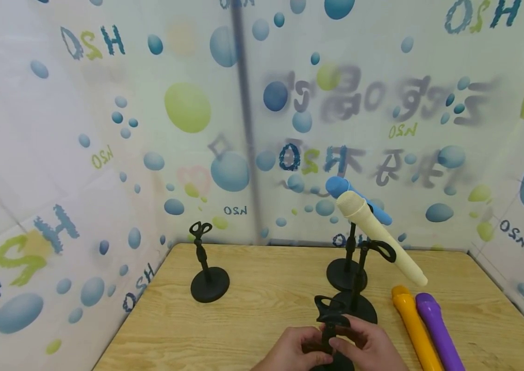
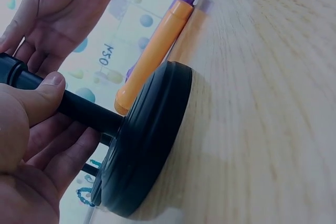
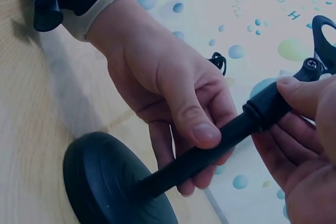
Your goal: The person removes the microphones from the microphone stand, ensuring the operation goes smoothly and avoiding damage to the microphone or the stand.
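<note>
Both hands are on a black desktop microphone stand at the table's near edge. My left hand holds its pole between thumb and fingers, below the collar; in the right wrist view that pole runs down to a round base. Higher up, my right hand pinches the collar just under the clip, as the right wrist view shows with the thumb on top. The stand's clip has no microphone in it. In the left wrist view the base stands on the table.
Just behind, a stand carries a cream microphone; beyond it, another stand carries a blue microphone. Orange and purple microphones lie at right. A bare stand is at back left. Patterned curtains surround the table.
</note>
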The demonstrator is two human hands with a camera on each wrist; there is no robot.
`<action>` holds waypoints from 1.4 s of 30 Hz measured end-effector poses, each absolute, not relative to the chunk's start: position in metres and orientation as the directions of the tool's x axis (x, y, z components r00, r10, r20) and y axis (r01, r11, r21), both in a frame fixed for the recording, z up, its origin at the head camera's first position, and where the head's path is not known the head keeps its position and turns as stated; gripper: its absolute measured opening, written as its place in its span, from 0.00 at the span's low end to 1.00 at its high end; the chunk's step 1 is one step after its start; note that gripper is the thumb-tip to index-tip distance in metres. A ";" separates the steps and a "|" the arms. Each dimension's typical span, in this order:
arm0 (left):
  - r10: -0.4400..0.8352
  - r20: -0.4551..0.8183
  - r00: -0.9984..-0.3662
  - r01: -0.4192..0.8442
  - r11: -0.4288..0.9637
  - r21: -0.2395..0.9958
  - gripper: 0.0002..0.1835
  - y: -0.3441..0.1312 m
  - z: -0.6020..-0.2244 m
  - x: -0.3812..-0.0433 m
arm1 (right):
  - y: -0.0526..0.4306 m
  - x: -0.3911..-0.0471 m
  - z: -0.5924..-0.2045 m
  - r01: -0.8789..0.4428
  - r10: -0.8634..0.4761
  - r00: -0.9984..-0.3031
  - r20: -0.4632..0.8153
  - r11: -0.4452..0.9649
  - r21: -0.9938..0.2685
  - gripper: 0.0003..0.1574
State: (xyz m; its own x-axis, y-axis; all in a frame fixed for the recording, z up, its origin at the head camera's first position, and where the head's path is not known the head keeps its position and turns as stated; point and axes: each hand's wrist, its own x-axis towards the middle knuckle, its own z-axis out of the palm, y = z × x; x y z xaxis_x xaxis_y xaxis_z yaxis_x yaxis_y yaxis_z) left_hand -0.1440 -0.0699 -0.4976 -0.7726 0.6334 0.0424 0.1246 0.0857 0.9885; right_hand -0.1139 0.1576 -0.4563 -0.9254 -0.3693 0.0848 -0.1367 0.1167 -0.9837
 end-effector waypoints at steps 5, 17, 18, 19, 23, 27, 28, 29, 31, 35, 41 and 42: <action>0.637 0.030 -0.770 0.108 0.085 0.990 0.13 -0.070 -0.498 -0.144 | 0.164 -0.118 -0.456 -0.184 -0.473 -0.875 0.108 0.118 -0.976 0.29; 0.651 0.027 -0.759 0.106 0.082 0.991 0.13 -0.070 -0.495 -0.142 | 0.174 -0.128 -0.461 -0.230 -0.601 -0.784 0.155 0.050 -0.972 0.24; 0.649 0.026 -0.761 0.107 0.086 0.991 0.13 -0.071 -0.495 -0.143 | 0.174 -0.127 -0.461 -0.221 -0.602 -0.784 0.150 0.045 -0.974 0.24; 0.646 0.026 -0.763 0.110 0.091 0.990 0.12 -0.071 -0.495 -0.143 | 0.174 -0.127 -0.461 -0.204 -0.603 -0.785 0.141 0.037 -0.978 0.25; 0.628 0.023 -0.778 0.134 0.130 0.982 0.10 -0.073 -0.495 -0.143 | 0.177 -0.124 -0.461 -0.137 -0.581 -0.809 0.090 0.037 -0.990 0.27; 0.599 0.005 -0.801 0.133 0.169 0.977 0.09 -0.076 -0.494 -0.145 | 0.179 -0.122 -0.460 -0.105 -0.529 -0.847 0.052 0.071 -0.992 0.28; 0.589 -0.001 -0.808 0.128 0.177 0.976 0.08 -0.077 -0.493 -0.145 | 0.179 -0.122 -0.460 -0.101 -0.516 -0.855 0.045 0.081 -0.992 0.28; 0.581 -0.008 -0.814 0.120 0.183 0.976 0.08 -0.078 -0.493 -0.146 | 0.179 -0.122 -0.460 -0.101 -0.507 -0.861 0.042 0.090 -0.991 0.27; 0.565 -0.018 -0.825 0.113 0.196 0.974 0.07 -0.080 -0.492 -0.146 | 0.179 -0.122 -0.461 -0.106 -0.492 -0.870 0.042 0.104 -0.989 0.27; 0.538 -0.012 -0.843 0.119 0.207 0.971 0.07 -0.084 -0.491 -0.147 | 0.177 -0.125 -0.461 -0.107 -0.485 -0.874 0.035 0.121 -0.987 0.27; 0.470 0.016 -0.882 0.140 0.230 0.963 0.07 -0.090 -0.492 -0.150 | 0.172 -0.132 -0.459 -0.104 -0.477 -0.878 0.032 0.125 -0.987 0.29; 0.458 0.016 -0.889 0.138 0.234 0.962 0.07 -0.091 -0.492 -0.150 | 0.171 -0.133 -0.459 -0.106 -0.476 -0.879 0.034 0.126 -0.986 0.29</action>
State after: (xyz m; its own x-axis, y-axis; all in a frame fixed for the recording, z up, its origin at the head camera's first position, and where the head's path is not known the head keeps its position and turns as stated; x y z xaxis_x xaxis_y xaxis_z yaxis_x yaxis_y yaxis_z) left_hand -0.1501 -0.0911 -0.4921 -0.8890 0.4577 0.0163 0.1379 0.2336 0.9625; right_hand -0.1330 0.1715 -0.4589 -0.8790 -0.4755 0.0340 -0.1064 0.1261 -0.9863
